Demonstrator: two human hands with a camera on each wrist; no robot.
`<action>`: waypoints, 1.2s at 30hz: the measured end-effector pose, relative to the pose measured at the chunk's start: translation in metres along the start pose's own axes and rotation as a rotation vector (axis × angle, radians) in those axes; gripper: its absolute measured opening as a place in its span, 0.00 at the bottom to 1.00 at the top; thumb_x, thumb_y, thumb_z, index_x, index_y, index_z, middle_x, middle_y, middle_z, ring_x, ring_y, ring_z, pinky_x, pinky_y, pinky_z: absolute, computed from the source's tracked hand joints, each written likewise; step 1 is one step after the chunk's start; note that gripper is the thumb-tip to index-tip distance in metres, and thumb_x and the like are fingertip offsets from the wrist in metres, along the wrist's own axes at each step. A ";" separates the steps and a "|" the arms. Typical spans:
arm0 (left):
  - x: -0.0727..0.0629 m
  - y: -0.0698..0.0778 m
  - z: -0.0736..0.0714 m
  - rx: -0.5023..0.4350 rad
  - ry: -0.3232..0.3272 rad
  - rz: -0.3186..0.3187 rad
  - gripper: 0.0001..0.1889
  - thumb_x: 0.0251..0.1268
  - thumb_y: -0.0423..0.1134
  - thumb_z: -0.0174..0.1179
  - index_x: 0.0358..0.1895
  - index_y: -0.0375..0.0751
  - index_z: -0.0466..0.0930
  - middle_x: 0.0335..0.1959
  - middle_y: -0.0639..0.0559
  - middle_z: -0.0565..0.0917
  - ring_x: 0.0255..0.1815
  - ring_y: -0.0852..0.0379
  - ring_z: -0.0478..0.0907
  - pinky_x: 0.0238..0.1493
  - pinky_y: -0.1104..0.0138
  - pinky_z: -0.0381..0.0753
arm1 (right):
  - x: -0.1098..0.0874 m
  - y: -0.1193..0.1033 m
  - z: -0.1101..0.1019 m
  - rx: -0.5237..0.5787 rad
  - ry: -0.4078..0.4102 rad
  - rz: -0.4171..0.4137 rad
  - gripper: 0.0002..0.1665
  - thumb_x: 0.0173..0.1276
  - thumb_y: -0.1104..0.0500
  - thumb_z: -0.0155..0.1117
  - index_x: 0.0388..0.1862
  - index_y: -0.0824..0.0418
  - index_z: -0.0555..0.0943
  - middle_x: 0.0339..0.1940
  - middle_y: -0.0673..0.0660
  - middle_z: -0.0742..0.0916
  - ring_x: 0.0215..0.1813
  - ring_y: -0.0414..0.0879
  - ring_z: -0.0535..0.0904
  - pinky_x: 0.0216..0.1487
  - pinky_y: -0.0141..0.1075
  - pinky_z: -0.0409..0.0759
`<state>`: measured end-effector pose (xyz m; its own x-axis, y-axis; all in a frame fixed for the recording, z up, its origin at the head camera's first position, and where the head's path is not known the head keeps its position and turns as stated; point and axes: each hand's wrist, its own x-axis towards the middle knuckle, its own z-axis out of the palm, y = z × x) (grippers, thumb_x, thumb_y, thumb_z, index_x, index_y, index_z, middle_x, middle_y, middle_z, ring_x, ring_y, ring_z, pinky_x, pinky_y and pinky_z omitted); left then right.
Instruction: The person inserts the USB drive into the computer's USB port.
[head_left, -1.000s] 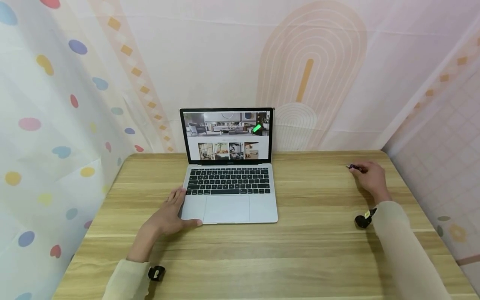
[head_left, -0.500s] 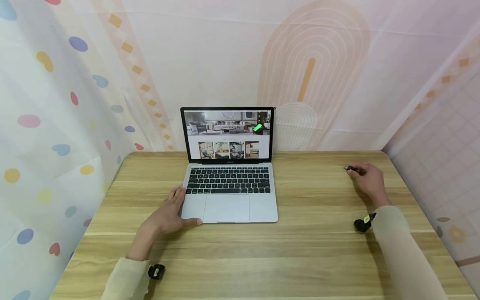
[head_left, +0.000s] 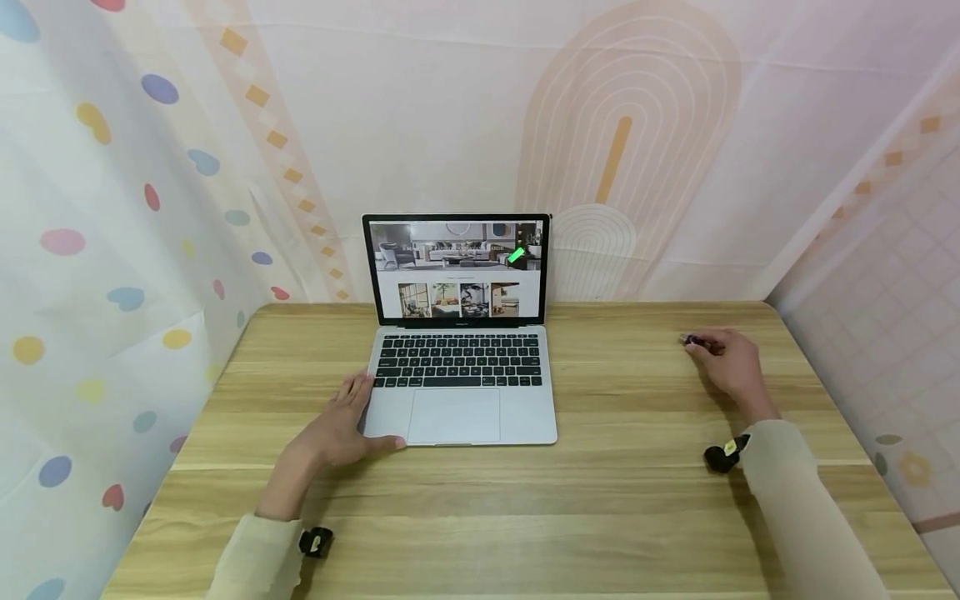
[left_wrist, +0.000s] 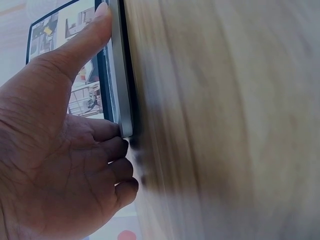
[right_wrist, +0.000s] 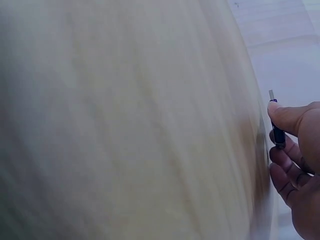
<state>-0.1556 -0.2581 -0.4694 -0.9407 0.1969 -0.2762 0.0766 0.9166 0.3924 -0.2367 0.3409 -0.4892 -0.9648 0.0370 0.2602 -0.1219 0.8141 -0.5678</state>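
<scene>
In the head view an open silver laptop stands on the table, its lit screen showing a page of room pictures. My left hand grips its front left corner, the thumb along the front edge and the other fingers at the left side. Seen from the left wrist, the fingers of the left hand bend against the laptop edge. Well to the right, my right hand pinches a small dark USB flash drive. Its metal plug points away from the thumb of the right hand in the right wrist view.
The wooden table has a rounded back edge against a patterned cloth backdrop. Cloth also hangs at the left and right sides. Each wrist wears a small black camera, such as the right wrist camera.
My right hand has shifted slightly left with the USB flash drive, whose plug now points more toward the laptop. The left hand and the laptop have stayed in place.
</scene>
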 end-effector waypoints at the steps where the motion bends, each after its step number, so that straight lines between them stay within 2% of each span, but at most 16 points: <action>1: 0.000 0.000 0.000 0.000 0.001 0.001 0.69 0.52 0.73 0.69 0.82 0.29 0.41 0.85 0.32 0.43 0.85 0.31 0.37 0.80 0.35 0.50 | 0.000 -0.001 0.001 0.001 0.003 -0.002 0.19 0.74 0.58 0.67 0.56 0.71 0.84 0.47 0.74 0.85 0.47 0.65 0.83 0.46 0.48 0.80; 5: 0.000 0.000 0.000 0.000 0.002 0.003 0.69 0.52 0.73 0.69 0.82 0.29 0.41 0.85 0.32 0.43 0.85 0.31 0.37 0.80 0.35 0.51 | -0.001 -0.006 0.003 0.008 0.010 -0.016 0.18 0.72 0.59 0.68 0.55 0.70 0.85 0.47 0.73 0.86 0.46 0.64 0.83 0.44 0.42 0.78; 13: -0.001 0.002 -0.001 -0.007 -0.006 -0.006 0.70 0.51 0.73 0.69 0.82 0.29 0.41 0.85 0.32 0.42 0.85 0.30 0.37 0.80 0.35 0.51 | -0.001 -0.012 0.007 0.018 -0.004 -0.035 0.17 0.72 0.59 0.69 0.54 0.69 0.86 0.46 0.72 0.86 0.44 0.60 0.83 0.40 0.36 0.77; 19: -0.002 0.004 -0.003 -0.013 -0.013 -0.014 0.70 0.51 0.72 0.70 0.82 0.29 0.40 0.85 0.32 0.41 0.85 0.30 0.36 0.80 0.35 0.51 | -0.003 -0.017 0.010 0.035 -0.023 -0.024 0.18 0.72 0.58 0.69 0.55 0.69 0.86 0.48 0.72 0.86 0.46 0.61 0.84 0.41 0.34 0.77; 28: -0.002 0.005 -0.004 -0.014 -0.025 -0.020 0.70 0.52 0.71 0.70 0.82 0.28 0.40 0.85 0.31 0.41 0.85 0.30 0.36 0.80 0.35 0.51 | -0.004 -0.027 0.013 0.057 -0.044 -0.028 0.18 0.73 0.58 0.69 0.55 0.68 0.86 0.48 0.71 0.86 0.46 0.61 0.84 0.41 0.34 0.78; 36: -0.002 0.005 -0.003 -0.015 -0.018 -0.009 0.70 0.52 0.71 0.70 0.82 0.27 0.40 0.85 0.31 0.41 0.85 0.30 0.36 0.80 0.35 0.50 | -0.004 -0.032 0.018 0.072 -0.087 -0.010 0.19 0.74 0.58 0.66 0.58 0.69 0.84 0.51 0.71 0.85 0.48 0.62 0.84 0.46 0.44 0.83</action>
<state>-0.1546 -0.2551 -0.4641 -0.9352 0.1949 -0.2957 0.0629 0.9131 0.4027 -0.2328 0.3044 -0.4863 -0.9796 -0.0241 0.1997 -0.1455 0.7701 -0.6211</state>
